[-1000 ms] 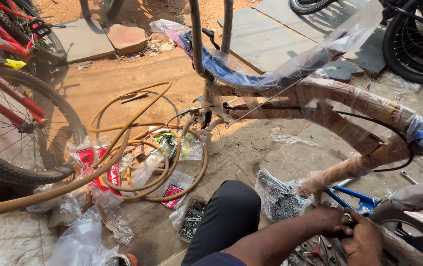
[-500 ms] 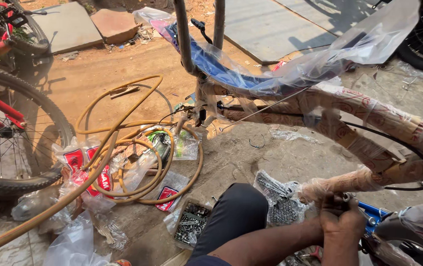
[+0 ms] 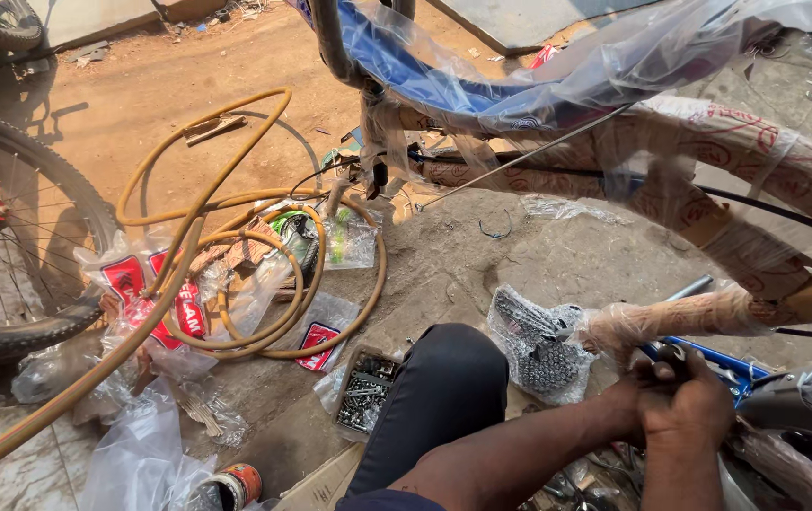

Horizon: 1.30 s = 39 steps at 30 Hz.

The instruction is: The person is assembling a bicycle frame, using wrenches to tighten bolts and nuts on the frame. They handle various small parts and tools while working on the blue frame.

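Both my hands meet low beside the paper-wrapped bicycle frame [image 3: 709, 161], which I use as my landmark. My right hand [image 3: 695, 407] is curled tight, fingers pressed together around a small dark part just under the wrapped lower tube of the frame; what exactly it pinches is too hidden to tell. My left hand [image 3: 628, 402] sits touching the right one, mostly covered by it, so I cannot tell whether its fingers are spread or closed. A blue bar [image 3: 709, 358] pokes out from under the frame just behind my knuckles. My knee [image 3: 444, 378] in dark trousers is bent below the frame. Between the knee and the frame's lower tube lies a clear bag of metal parts [image 3: 538, 345]. On the far side of my knee from the frame sits a small open box of screws [image 3: 363, 393]. Further from the frame, a coiled yellow hose [image 3: 236, 255] loops over plastic bags on the dirt ground [image 3: 141, 114], and beyond it stands a bicycle wheel [image 3: 18, 246], well apart from the frame
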Each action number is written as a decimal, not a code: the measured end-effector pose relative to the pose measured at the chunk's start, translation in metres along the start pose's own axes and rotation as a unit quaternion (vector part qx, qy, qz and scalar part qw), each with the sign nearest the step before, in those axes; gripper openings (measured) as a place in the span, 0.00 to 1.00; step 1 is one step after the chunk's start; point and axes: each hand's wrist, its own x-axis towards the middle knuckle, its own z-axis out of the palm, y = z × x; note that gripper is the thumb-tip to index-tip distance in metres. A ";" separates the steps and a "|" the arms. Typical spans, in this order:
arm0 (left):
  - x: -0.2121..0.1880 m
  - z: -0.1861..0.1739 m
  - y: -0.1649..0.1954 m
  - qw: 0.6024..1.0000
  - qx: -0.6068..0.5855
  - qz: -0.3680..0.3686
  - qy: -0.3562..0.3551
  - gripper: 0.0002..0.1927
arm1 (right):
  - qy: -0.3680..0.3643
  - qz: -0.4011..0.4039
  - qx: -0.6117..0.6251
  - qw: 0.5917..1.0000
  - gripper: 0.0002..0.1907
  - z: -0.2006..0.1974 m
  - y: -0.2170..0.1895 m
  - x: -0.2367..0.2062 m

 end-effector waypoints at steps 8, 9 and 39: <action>-0.017 -0.015 0.013 1.000 -0.004 -0.005 -0.009 0.28 | -0.006 0.030 -0.157 0.987 0.09 -0.015 -0.032 -0.127; -0.020 -0.017 0.015 1.000 -0.002 -0.003 -0.006 0.29 | 0.005 0.045 -0.200 0.979 0.11 -0.014 -0.048 -0.137; -0.030 -0.032 0.017 0.996 -0.080 0.032 0.031 0.23 | 0.079 -0.069 -0.237 0.966 0.09 0.019 -0.054 -0.184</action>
